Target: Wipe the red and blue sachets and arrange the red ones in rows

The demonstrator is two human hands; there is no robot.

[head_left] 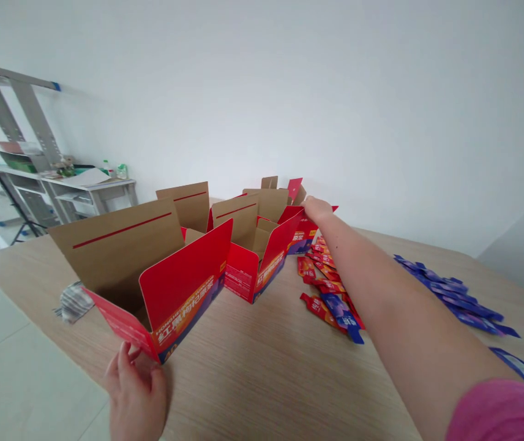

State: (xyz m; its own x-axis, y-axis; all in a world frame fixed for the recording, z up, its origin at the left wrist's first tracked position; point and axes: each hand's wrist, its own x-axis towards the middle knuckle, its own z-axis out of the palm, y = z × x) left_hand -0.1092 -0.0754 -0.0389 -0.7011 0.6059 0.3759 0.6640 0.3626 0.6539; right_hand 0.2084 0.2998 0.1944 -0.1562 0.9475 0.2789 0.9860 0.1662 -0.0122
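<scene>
Left hand (136, 392) is right up front, thumb and fingers apart, fingertips against the lower end of the nearest red box (188, 285), which sits flaps-up on the wooden table (234, 380). Blue pouches (455, 294) are way off right, with a messy pile of red pouches (329, 269) nearer the middle. Second open box (273, 266) is behind the first. Right hand (318, 210) is out by the far box (305, 236), can't tell if it's gripping anything tbh.

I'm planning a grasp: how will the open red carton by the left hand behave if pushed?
The open red carton likely slides rather than rolls, being flat-sided. Its raised flaps look like thin cardboard, so they'd probably bend. Its printed front panel stands straight, suggesting fair stiffness.
</scene>
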